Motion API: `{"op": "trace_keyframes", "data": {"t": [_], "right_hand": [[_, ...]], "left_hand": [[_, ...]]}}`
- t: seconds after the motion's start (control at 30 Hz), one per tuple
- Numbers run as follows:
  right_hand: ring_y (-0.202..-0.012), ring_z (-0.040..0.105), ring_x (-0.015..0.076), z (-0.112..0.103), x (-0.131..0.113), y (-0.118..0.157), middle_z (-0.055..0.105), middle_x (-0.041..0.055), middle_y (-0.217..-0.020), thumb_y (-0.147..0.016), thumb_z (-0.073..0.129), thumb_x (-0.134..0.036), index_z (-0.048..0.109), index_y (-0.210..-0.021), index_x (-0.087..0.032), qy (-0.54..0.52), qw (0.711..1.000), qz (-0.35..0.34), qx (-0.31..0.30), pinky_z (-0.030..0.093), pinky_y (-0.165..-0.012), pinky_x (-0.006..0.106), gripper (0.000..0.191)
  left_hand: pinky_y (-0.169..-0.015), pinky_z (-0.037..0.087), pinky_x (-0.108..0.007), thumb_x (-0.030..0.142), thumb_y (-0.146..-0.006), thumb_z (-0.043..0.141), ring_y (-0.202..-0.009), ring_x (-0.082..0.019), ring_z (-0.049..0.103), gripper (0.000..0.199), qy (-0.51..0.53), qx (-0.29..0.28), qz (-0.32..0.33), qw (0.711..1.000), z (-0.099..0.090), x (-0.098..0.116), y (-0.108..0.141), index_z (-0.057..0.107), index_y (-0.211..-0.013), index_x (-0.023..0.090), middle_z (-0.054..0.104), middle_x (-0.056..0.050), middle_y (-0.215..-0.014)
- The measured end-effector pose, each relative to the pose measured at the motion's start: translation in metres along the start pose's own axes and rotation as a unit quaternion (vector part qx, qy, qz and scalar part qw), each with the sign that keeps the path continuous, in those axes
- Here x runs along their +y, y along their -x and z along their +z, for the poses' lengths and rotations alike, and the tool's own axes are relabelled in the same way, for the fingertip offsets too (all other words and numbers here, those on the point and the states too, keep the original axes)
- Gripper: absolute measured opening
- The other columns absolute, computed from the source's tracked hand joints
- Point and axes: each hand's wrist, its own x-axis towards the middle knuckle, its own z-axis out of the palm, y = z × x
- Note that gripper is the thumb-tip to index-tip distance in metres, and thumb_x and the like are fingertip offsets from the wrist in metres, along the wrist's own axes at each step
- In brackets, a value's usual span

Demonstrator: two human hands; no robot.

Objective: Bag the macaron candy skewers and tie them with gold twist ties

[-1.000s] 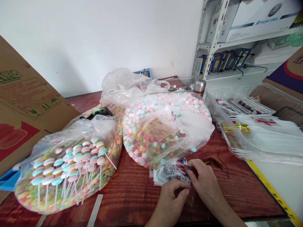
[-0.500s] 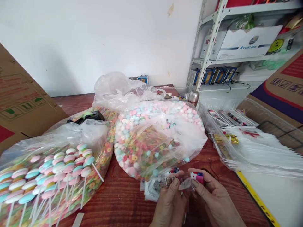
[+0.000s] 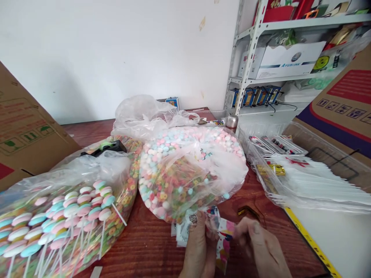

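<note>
My left hand (image 3: 198, 245) is closed on a small clear printed plastic bag (image 3: 224, 241), patterned pink, white and dark, thumb on top. Just right of it is my right hand (image 3: 262, 245), fingers bent and smeared by motion near the bag's edge. Whether it pinches anything cannot be seen. Under and behind my left hand lies a pile of small printed packets (image 3: 182, 234). A few gold twist ties (image 3: 249, 211) rest on the wooden table beyond my right hand. Behind both hands sits a big clear bag (image 3: 174, 173) of pastel and ring-shaped candies.
At left, candy skewers on white sticks (image 3: 78, 210) lie on another bag of candy rings (image 3: 127, 189). A black tape dispenser (image 3: 111, 147) rests behind them. On the right stands a clear plastic bin (image 3: 278, 197) of white sticks. Cardboard boxes (image 3: 27, 127) flank the table.
My right hand has moved away from my left, to the right. The printed bag now hangs more spread out from my left hand. The view has shifted slightly.
</note>
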Motion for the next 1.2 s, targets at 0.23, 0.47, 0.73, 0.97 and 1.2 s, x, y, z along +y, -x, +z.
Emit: {"op": "trace_keyframes", "data": {"t": [0.23, 0.47, 0.73, 0.97, 1.2], "right_hand": [[-0.102, 0.062, 0.0268, 0.010, -0.005, 0.011, 0.063, 0.0081, -0.111, -0.093, 0.046, -0.057, 0.069, -0.103, -0.031, 0.094, 0.970, -0.212, 0.074, 0.054, -0.079, 0.033, 0.036], [-0.125, 0.053, 0.0283, 0.023, 0.004, 0.008, 0.044, 0.0093, -0.145, -0.096, 0.050, -0.042, 0.069, -0.112, -0.028, 0.161, 0.957, -0.239, 0.023, 0.052, -0.096, 0.038, 0.028], [-0.121, 0.057, 0.0254, 0.014, 0.028, 0.000, 0.066, 0.0067, -0.127, -0.093, 0.051, -0.017, 0.056, -0.130, -0.024, 0.261, 0.897, -0.356, -0.025, 0.052, -0.096, 0.040, 0.038], [-0.103, 0.066, 0.0239, 0.013, 0.026, 0.003, 0.072, 0.0068, -0.111, -0.091, 0.053, -0.016, 0.062, -0.116, -0.023, 0.277, 0.892, -0.355, -0.028, 0.053, -0.088, 0.040, 0.027], [-0.111, 0.064, 0.0239, 0.011, 0.003, 0.005, 0.068, 0.0059, -0.122, -0.094, 0.052, -0.025, 0.061, -0.125, -0.026, 0.231, 0.915, -0.331, -0.003, 0.055, -0.090, 0.035, 0.032]], "left_hand": [[-0.045, 0.040, -0.021, 0.037, -0.061, 0.087, -0.042, -0.006, 0.040, 0.043, 0.069, -0.010, 0.002, 0.998, -0.006, 0.006, -0.004, 0.049, -0.060, 0.018, 0.043, 0.009, -0.046], [-0.051, 0.045, -0.020, 0.034, -0.062, 0.087, -0.053, -0.009, 0.054, 0.034, 0.007, -0.019, 0.043, 0.999, -0.001, 0.013, 0.006, 0.061, -0.075, 0.016, 0.061, 0.003, -0.063], [-0.057, 0.046, -0.019, 0.031, -0.067, 0.083, -0.064, -0.011, 0.060, 0.027, -0.037, -0.082, 0.001, 0.996, -0.005, 0.018, 0.008, 0.067, -0.083, 0.017, 0.067, -0.001, -0.073], [-0.042, 0.032, -0.014, 0.026, -0.067, 0.084, -0.051, -0.006, 0.048, 0.025, -0.079, -0.136, 0.019, 0.987, -0.017, 0.018, 0.006, 0.061, -0.071, 0.015, 0.056, 0.002, -0.062], [-0.039, 0.030, -0.010, 0.020, -0.069, 0.083, -0.043, 0.000, 0.034, 0.025, 0.103, -0.068, -0.080, 0.989, -0.023, 0.024, -0.005, 0.060, -0.070, 0.011, 0.043, 0.007, -0.054]]}}
